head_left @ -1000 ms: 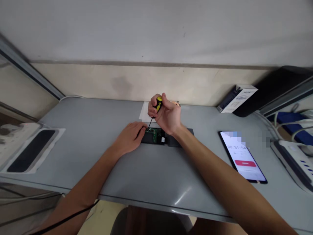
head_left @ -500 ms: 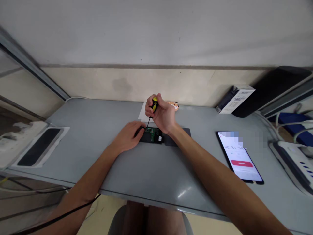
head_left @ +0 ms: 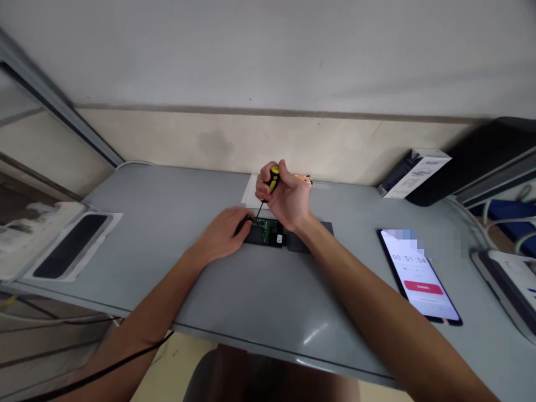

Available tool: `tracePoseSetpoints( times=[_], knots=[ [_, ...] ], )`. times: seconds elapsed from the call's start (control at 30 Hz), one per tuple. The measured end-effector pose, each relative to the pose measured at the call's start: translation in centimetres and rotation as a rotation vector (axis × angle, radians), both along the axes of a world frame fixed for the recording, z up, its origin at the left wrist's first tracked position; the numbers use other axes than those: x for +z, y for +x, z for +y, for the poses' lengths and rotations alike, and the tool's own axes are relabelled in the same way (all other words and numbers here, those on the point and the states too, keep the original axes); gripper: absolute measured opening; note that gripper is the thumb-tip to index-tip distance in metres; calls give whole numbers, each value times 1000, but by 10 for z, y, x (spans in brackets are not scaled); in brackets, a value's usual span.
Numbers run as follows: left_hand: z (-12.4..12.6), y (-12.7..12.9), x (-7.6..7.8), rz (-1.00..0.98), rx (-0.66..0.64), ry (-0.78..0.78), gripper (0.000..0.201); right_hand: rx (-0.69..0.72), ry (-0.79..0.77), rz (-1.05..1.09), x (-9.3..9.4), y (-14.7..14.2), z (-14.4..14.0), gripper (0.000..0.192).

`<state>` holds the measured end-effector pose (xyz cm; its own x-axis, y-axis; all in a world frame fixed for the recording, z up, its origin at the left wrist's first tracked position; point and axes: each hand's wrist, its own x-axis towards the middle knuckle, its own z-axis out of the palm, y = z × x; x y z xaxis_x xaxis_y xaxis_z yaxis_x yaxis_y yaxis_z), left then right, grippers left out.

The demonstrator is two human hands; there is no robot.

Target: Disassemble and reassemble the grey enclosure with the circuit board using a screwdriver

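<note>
My right hand [head_left: 288,204] is wrapped round the black-and-yellow handle of a screwdriver [head_left: 274,177]. Its thin shaft slants down to the left, and the tip meets the upper edge of an opened black electronic device [head_left: 254,237] with a green circuit board. Whether the tip sits in a screw is too small to tell. My left hand [head_left: 224,230] grips the left end of this device, thumb in front and fingers behind, and presses it to the desk. A dark flat panel [head_left: 296,243] lies just right of the device, partly under my right wrist.
Behind my hands are white paper [head_left: 250,192] and a small orange figure [head_left: 307,180]. A phone showing a timer [head_left: 422,273] lies right, near a power strip [head_left: 502,279]. A box [head_left: 412,173] leans at the back right. Another phone [head_left: 71,245] lies left on the grey desk [head_left: 251,296].
The view has shifted slightly, so most things appear a little further right. Both hands keep their hold, and the screwdriver tip stays at the device's upper edge.
</note>
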<state>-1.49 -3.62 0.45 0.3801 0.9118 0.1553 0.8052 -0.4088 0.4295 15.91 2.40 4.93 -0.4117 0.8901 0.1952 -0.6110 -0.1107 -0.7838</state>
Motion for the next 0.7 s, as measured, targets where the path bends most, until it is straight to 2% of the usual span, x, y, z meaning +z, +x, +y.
tracePoseSetpoints(
  times=[0.47,0.7],
  knots=[
    [4,-1,0,-58,-22,-10,33,-44,-70,46,2,2,0,50],
    [4,-1,2,-80,-9,-11,34,-24,-63,66,2,1,1,55]
  ],
)
